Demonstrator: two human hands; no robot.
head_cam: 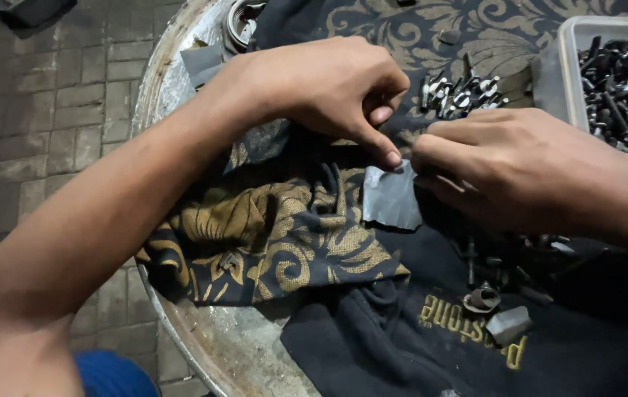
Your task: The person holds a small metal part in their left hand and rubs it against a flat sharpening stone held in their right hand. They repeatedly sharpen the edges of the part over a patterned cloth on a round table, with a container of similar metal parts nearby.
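Observation:
A small grey sheet of sandpaper-like material (391, 198) hangs between both hands above a dark cloth with gold ornaments (270, 235). My left hand (328, 88) pinches its upper left corner with thumb and forefinger. My right hand (505, 169) grips its right edge with closed fingers. Whether something small is wrapped inside the sheet is hidden by the fingers.
A round metal tray (218, 345) carries the cloths. A pile of small bolts (461, 92) lies behind the hands, and a grey plastic bin (575, 44) of dark screws stands at the right. Loose metal parts (494, 309) lie on a black garment. Paved floor is at the left.

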